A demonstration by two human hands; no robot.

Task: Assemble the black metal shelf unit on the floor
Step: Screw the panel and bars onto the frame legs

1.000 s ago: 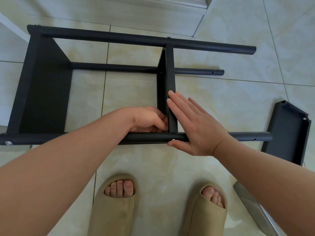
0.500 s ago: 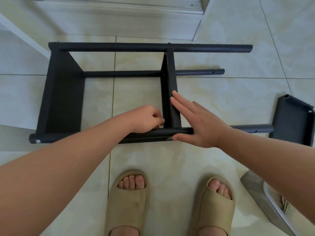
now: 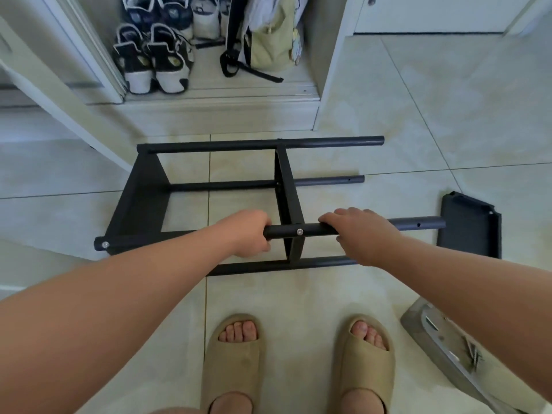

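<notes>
1. A pale tiled floor is seen from above, with two feet in beige sandals at the bottom edge.
2. The black metal shelf unit is laid on its side on the floor, just ahead of the feet; two panels are joined by four poles.
3. A loose black shelf panel is set by the right end of the raised near pole.
4. A metal tray holding screws is placed at lower right.
5. The raised near pole is gripped by both hands: the left hand is curled round it left of the middle panel, the right hand right of it.
6. A silver screw head is seen on the pole between the hands.
</notes>
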